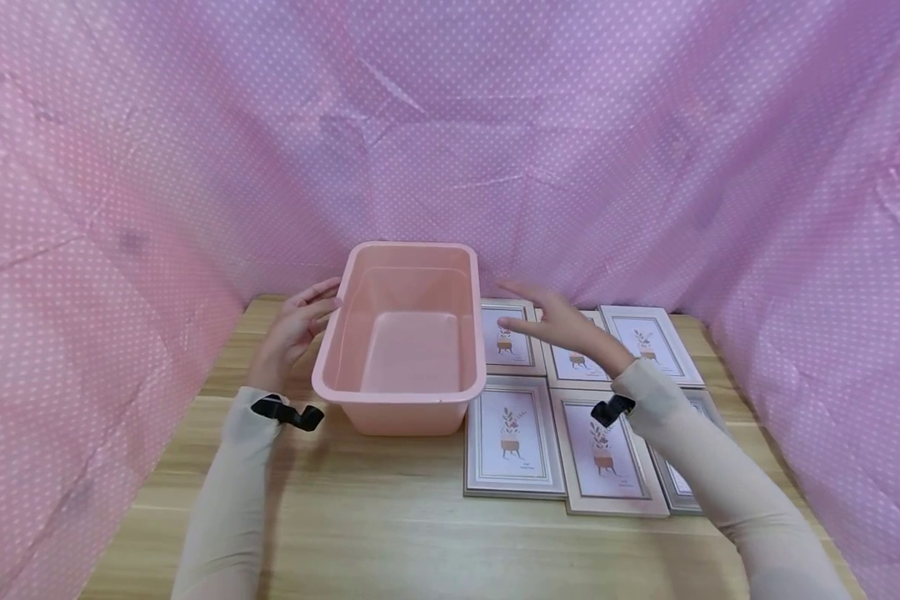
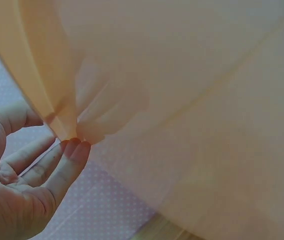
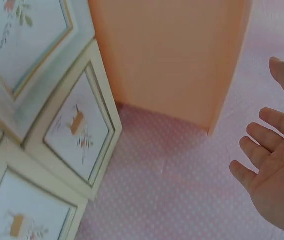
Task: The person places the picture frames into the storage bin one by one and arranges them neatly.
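Observation:
A pink plastic storage bin (image 1: 397, 397) stands upright on the wooden table, with nothing inside. My left hand (image 1: 294, 327) is at its left side, pinching the rim: the thumb lies at the edge and the other fingertips (image 2: 76, 150) meet the wall just below. On the other side, my right hand (image 1: 558, 321) hovers apart from the bin, fingers spread and palm turned toward it. Below this hand lie several picture frames with potted-plant prints, among them a front one (image 1: 513, 437). In the right wrist view the right hand (image 3: 277, 165) holds nothing.
The picture frames, including one at the back right (image 1: 648, 346), lie side by side close to the bin's right wall. Pink dotted cloth (image 1: 450, 167) hangs behind and at both sides of the wooden table (image 1: 390, 517).

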Motion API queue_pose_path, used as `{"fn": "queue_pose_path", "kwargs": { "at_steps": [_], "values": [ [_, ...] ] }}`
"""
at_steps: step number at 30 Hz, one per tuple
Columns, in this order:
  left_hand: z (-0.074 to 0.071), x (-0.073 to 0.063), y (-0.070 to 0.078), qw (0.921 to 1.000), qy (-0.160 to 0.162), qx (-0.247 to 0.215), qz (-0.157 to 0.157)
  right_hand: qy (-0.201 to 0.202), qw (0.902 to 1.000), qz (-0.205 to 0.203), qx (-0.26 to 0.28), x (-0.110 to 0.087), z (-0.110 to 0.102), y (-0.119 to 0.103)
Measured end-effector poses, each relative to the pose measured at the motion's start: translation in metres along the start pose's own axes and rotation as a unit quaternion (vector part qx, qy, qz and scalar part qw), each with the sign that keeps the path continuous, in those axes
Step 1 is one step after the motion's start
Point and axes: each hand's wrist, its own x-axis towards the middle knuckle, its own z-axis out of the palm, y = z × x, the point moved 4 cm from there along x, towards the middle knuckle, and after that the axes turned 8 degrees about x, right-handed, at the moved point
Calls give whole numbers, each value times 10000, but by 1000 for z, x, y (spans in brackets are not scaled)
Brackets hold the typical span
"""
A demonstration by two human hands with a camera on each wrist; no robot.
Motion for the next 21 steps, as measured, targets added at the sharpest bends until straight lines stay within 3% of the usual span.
{"fn": "queue_pose_path", "kwargs": {
  "at_steps": [6, 11, 15, 21],
  "values": [
    [6, -1, 2, 9991, -38, 423, 47, 193, 9993, 270, -183, -15, -40, 19],
    [6, -2, 1, 9972, -92, 735, 65, 566, 9970, 188, -486, -31, -75, 41],
    [4, -5, 0, 9975, -62, 693, 104, 873, 9925, 418, -749, -49, -102, 63],
    [6, -7, -1, 9987, -5, 459, 204, 1056, 9885, 876, -637, -78, -130, 103]
  ]
}}
